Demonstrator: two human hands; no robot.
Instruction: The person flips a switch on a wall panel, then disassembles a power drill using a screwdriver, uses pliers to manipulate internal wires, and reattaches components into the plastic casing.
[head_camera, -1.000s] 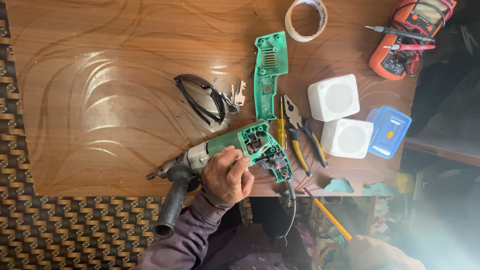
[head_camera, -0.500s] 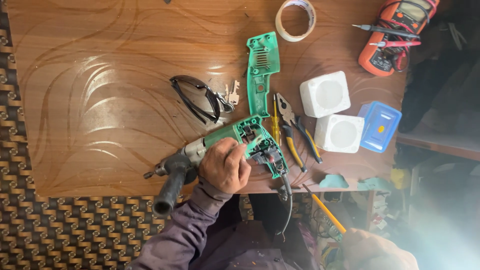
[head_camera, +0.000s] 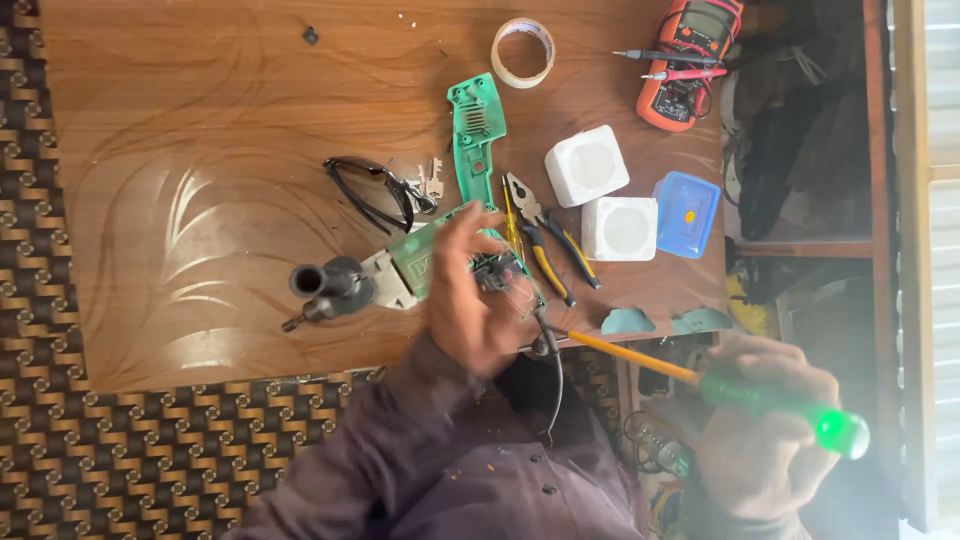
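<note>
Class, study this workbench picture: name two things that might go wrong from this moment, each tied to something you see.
1. The left hand rests on the opened green drill while the right hand brings a screwdriver toward its exposed insides; a slip might jab fingers or wiring.
2. The drill sits near the table edge and might tip off.

The left hand (head_camera: 475, 300) lies over the rear of the opened green drill (head_camera: 430, 262), palm down, its fingers spread and curled onto the exposed inside; it is blurred. Its forearm, in a dark purple sleeve, runs down and away from the drill toward the body. The right hand (head_camera: 765, 440) is well apart from the drill, off to its right and lower, closed in a fist around the green handle of a screwdriver (head_camera: 700, 385).
</note>
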